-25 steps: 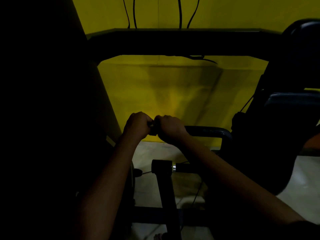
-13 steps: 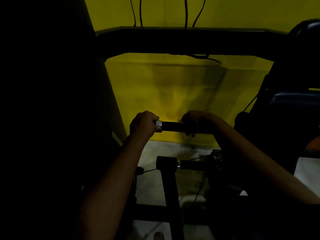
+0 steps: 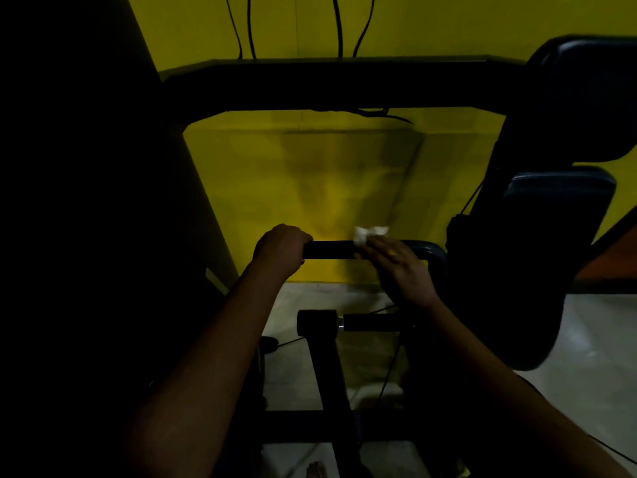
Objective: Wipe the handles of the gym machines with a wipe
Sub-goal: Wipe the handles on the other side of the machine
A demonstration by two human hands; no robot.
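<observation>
Where the dark machine frame (image 3: 331, 88) crosses the yellow wall (image 3: 310, 174), a black handle (image 3: 329, 250) sits lower down. The left hand (image 3: 281, 250) grips its end, and the blurred right hand (image 3: 401, 270), fingers stretched, presses a white wipe (image 3: 370, 232) onto it.

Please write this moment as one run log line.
phase: wiping handle | left hand: grips handle end | right hand: presses wipe on handle

Wipe (image 3: 370, 232) now visible beyond right hand (image 3: 401, 270)
</observation>
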